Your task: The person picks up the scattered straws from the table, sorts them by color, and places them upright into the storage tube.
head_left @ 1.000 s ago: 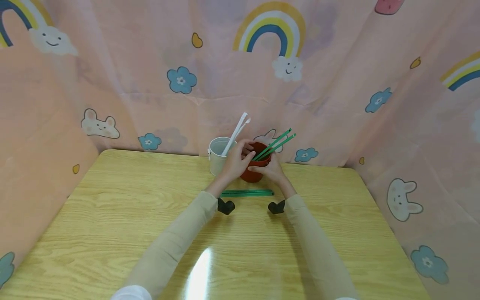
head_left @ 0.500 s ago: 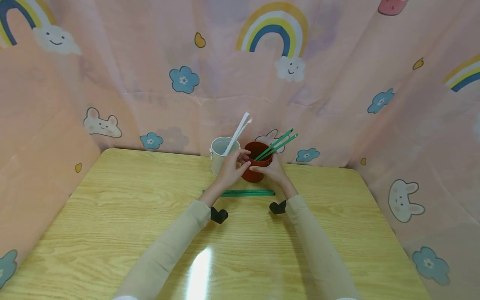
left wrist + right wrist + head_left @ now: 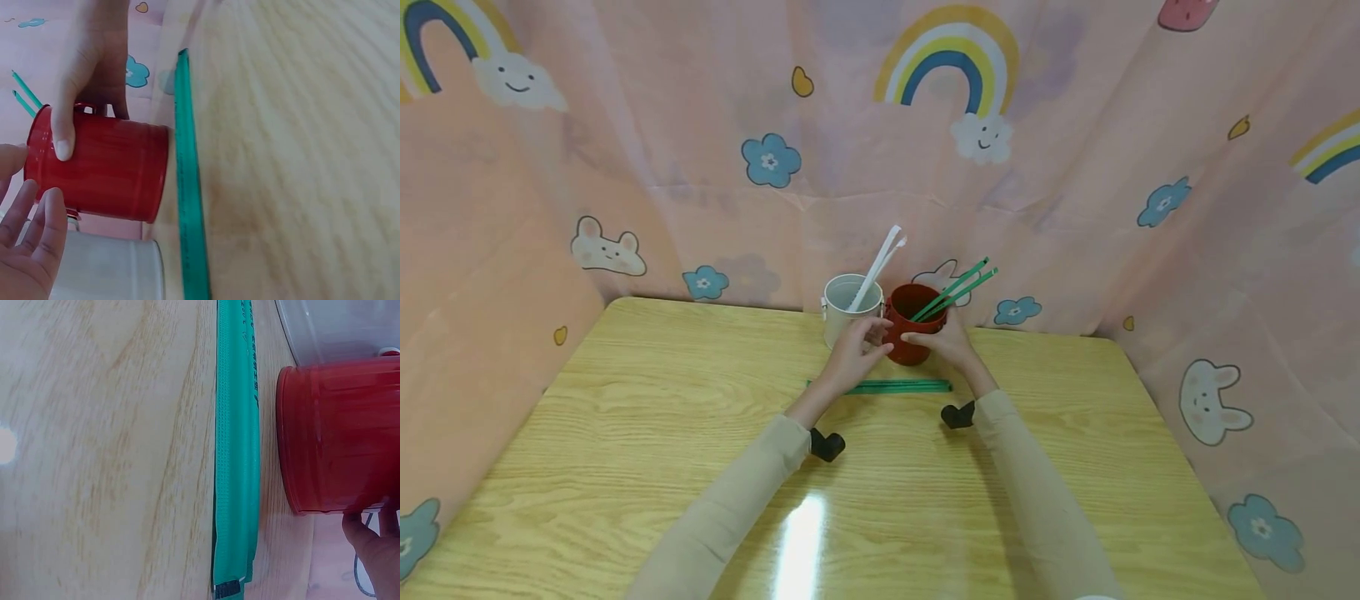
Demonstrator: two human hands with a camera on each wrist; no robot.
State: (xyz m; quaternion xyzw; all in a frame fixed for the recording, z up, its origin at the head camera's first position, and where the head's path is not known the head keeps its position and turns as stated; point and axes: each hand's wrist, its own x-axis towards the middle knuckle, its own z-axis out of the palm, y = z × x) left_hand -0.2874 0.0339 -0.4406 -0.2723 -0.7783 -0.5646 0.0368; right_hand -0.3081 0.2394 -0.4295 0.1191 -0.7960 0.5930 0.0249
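Observation:
A red bucket (image 3: 910, 346) stands upright at the back of the table, with two thin green sticks (image 3: 962, 286) leaning out over its right side. My right hand (image 3: 953, 340) grips its right side; the thumb lies across the front, as the left wrist view also shows. My left hand (image 3: 848, 357) is at the bucket's left, fingers parted and slightly bent, holding nothing; whether the fingertips (image 3: 53, 199) touch the red wall I cannot tell. In front of the bucket lie long green packets (image 3: 902, 386), seen close in the right wrist view (image 3: 237, 450).
A white bucket (image 3: 838, 327) stands beside the red one on the left, partly behind my left hand, with white sticks (image 3: 874, 271) leaning out. The wooden table (image 3: 625, 417) meets a patterned pink curtain (image 3: 700, 208) at the back and sides.
My left hand has drawn back from the red bucket's rim, moving left and down, its fingers wider apart from the thumb. My right hand has stayed on the bucket.

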